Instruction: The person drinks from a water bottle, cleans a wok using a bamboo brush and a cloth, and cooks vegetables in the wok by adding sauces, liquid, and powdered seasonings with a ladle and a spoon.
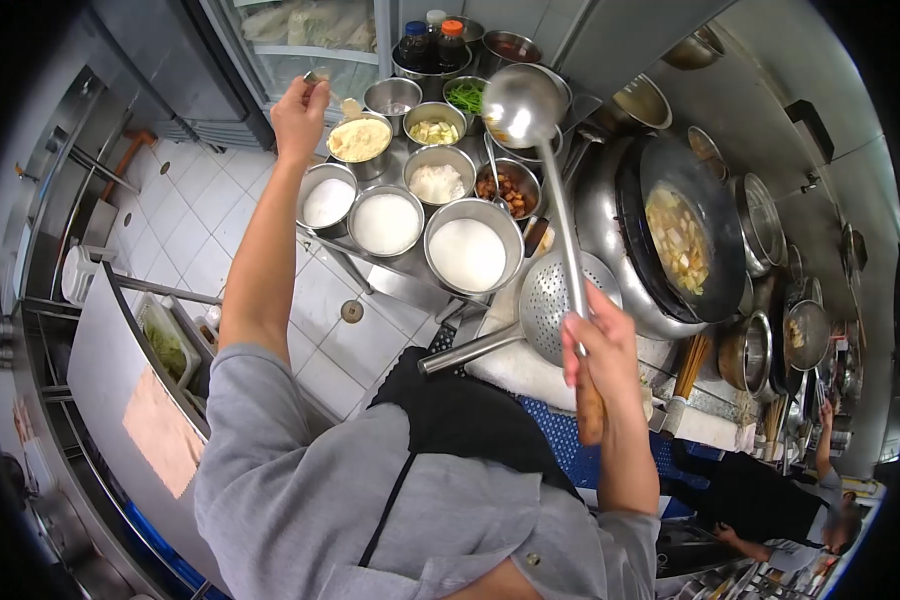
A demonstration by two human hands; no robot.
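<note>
My left hand is closed on a spoon, whose bowl carries pale yellow powder just above a metal pot of the same powder. My right hand grips a long ladle by its wooden handle; the steel bowl hangs over the seasoning pots at the back. To the right, a black wok sits on the stove with pale chunks and broth in it. Beneath the ladle's shaft lies a perforated strainer with a metal handle.
Several steel pots hold white granules, brown cubes and chopped greens. Bottles with coloured caps stand behind. Pans and strainers line the right side, where another person stands. A bamboo brush lies near the stove.
</note>
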